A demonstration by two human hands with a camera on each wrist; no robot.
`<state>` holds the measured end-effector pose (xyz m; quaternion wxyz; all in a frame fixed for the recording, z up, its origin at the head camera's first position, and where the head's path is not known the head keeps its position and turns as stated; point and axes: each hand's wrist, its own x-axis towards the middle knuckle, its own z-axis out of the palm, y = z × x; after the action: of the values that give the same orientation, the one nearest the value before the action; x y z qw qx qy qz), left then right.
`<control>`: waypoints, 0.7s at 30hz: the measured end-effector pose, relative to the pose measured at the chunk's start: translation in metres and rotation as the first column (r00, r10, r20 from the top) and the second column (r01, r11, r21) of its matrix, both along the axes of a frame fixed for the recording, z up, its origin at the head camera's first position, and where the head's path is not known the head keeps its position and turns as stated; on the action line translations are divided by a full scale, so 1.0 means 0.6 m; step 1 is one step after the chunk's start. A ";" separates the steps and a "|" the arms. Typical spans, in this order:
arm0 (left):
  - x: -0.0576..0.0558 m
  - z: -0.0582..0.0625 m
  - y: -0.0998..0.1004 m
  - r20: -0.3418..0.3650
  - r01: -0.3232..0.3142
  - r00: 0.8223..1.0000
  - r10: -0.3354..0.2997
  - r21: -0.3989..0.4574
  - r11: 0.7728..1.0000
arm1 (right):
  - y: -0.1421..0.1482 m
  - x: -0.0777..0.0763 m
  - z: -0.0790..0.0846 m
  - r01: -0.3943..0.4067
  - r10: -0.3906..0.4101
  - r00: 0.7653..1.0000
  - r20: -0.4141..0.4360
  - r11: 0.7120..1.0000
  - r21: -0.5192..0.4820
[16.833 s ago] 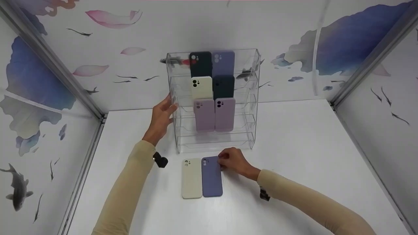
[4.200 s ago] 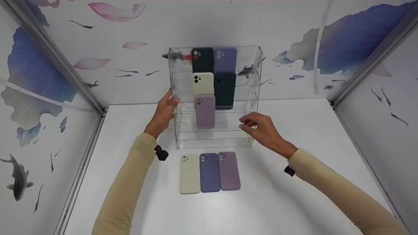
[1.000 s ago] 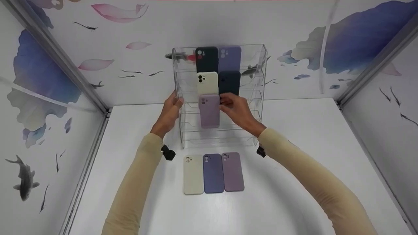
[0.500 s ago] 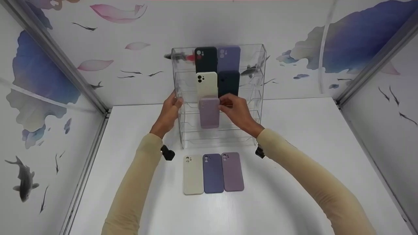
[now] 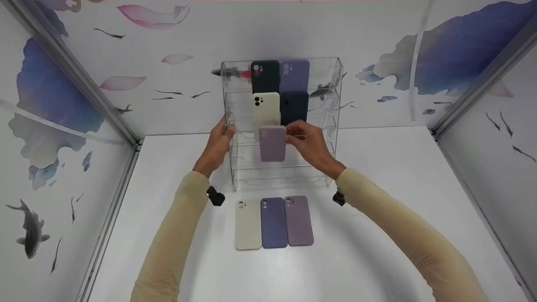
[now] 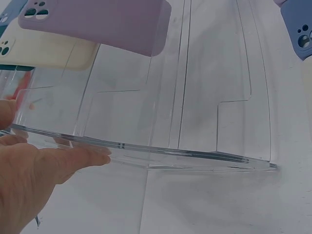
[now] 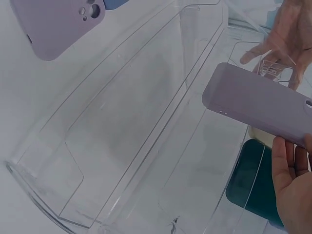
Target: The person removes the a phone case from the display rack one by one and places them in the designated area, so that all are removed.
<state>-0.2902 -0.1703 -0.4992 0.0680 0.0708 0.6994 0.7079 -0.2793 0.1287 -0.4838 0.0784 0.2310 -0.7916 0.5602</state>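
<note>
A clear acrylic tiered rack point(image 5: 251, 173) stands at the back of the white table. My left hand point(image 5: 217, 142) grips its left side panel, the thumb on one face and the fingers on the other in the left wrist view. My right hand point(image 5: 308, 140) pinches the right edge of a mauve phone case point(image 5: 272, 144), which is lifted in front of the rack's lower tiers. On the rack behind it are a cream phone case point(image 5: 266, 105) and a dark green one point(image 5: 294, 105). Higher up stand another dark green case point(image 5: 265, 75) and a lavender-blue one point(image 5: 295, 74).
In front of the rack a cream case point(image 5: 248, 224), a blue-violet case point(image 5: 274, 222) and a second mauve case point(image 5: 299, 220) lie side by side on the table point(image 5: 377, 176). Printed wall panels point(image 5: 268, 25) enclose the table at the back and sides.
Over the last second the mauve case has come out of its tier toward me and slightly right, in my right hand. Earlier, another mauve case went from rack to table. My left hand stays on the rack.
</note>
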 end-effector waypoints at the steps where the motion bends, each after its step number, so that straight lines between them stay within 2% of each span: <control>1: 0.000 0.000 0.000 0.001 -0.001 1.000 0.001 -0.006 1.000 | 0.003 0.001 0.002 -0.001 0.001 1.000 -0.010 1.000 -0.004; 7: 0.001 0.003 0.002 0.010 -0.003 1.000 0.004 -0.027 1.000 | 0.021 0.009 0.013 0.008 -0.010 0.999 -0.053 0.999 -0.031; 21: 0.000 0.001 0.003 0.016 -0.010 1.000 0.011 -0.010 1.000 | 0.068 0.043 0.025 0.025 -0.025 1.000 -0.011 1.000 -0.008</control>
<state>-0.2900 -0.1687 -0.4986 0.0703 0.0611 0.7028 0.7052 -0.2535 0.1696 -0.4691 0.0910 0.2239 -0.7916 0.5612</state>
